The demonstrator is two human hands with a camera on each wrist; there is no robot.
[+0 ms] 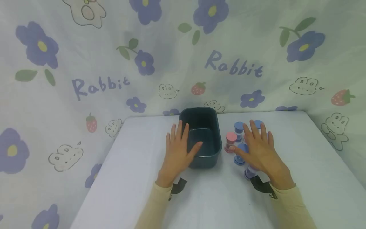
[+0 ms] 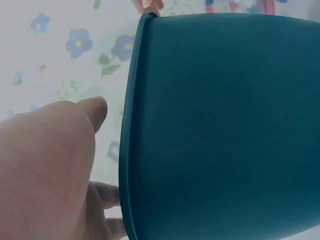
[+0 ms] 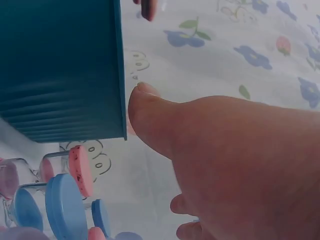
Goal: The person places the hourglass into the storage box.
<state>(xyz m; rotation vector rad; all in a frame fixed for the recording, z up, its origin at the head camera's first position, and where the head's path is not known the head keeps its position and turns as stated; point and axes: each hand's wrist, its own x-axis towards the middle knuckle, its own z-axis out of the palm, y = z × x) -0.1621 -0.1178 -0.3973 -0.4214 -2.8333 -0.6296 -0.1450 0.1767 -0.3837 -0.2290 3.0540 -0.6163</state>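
A deep, dark teal bin (image 1: 204,140) stands upright on the table. My left hand (image 1: 178,156) hovers at its left side, fingers straight and spread, the thumb over the near part of the bin. In the left wrist view, fingertips disappear behind the bin's rim (image 2: 131,125); whether they touch it I cannot tell. My right hand (image 1: 261,156), also spread and holding nothing, is above a group of small sand timers. Among them are a pink timer (image 1: 231,138), a blue timer (image 1: 239,127) and a purple timer (image 1: 250,173). That hand partly hides the group.
The white table (image 1: 137,165) meets a hanging cloth (image 1: 177,63) printed with flowers and rabbits at its back edge. The same cloth runs along the left and right. In the right wrist view, a blue timer (image 3: 65,207) stands close by the bin's wall (image 3: 60,75).
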